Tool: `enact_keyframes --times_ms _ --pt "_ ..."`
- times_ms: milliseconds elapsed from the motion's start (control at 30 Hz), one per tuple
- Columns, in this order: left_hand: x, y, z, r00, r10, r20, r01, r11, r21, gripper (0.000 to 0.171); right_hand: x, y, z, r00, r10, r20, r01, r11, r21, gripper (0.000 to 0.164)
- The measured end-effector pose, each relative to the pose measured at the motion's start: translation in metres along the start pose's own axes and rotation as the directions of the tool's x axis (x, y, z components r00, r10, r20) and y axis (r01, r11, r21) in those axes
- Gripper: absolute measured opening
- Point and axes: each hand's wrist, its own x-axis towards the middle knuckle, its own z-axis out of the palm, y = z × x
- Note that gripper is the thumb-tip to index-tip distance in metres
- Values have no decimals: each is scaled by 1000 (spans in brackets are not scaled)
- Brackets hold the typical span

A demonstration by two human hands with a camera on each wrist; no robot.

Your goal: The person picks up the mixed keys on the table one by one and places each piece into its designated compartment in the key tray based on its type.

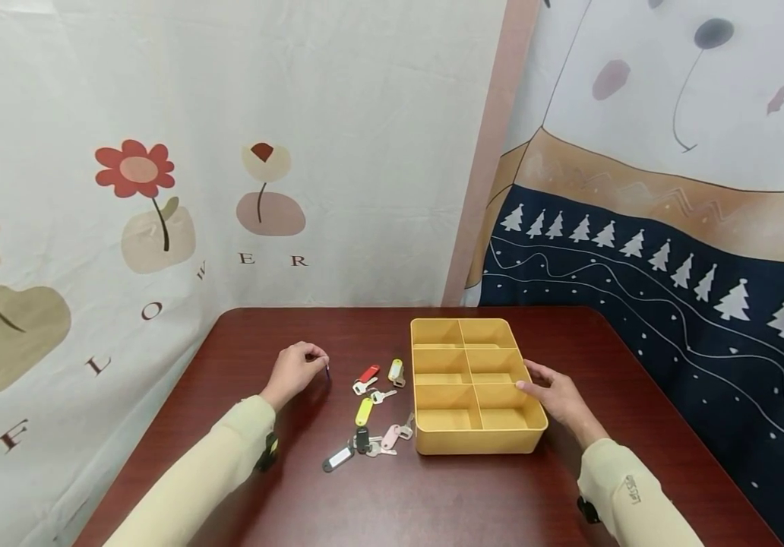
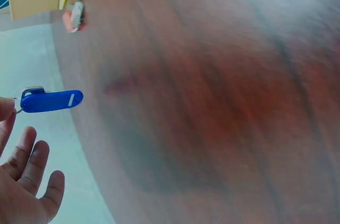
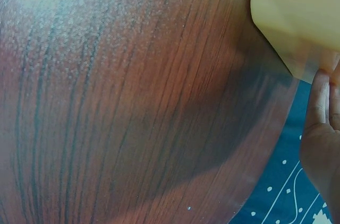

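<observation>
My left hand (image 1: 296,368) pinches a blue key tag (image 2: 50,102) by its ring end, holding it above the left part of the table. A bit of metal shows beside the tag; the key itself is mostly hidden. My right hand (image 1: 563,399) holds the right side wall of a yellow divided box (image 1: 481,442), thumb over the rim and fingers along the outside. Between the left hand and the box lie several tagged keys: a red tag (image 1: 368,373), yellow tags (image 1: 364,412), a pink tag (image 1: 390,437), a black tag (image 1: 362,440) and a dark grey tag (image 1: 339,458).
The box has several compartments, and no keys show inside them. All of it stands on a dark red-brown wooden table (image 1: 474,501). Printed curtains (image 1: 365,152) hang behind the table and along its sides.
</observation>
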Motion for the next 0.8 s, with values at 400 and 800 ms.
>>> enact_keyframes --times_ms 400,800 --pt "18 32 2 1000 11 13 -10 998 -61 9 0 1 0 1000 -2 -4 3 1000 11 68" --pt "37 65 13 998 57 16 -54 992 -112 8 0 0 0 1000 10 -7 -10 1000 7 64"
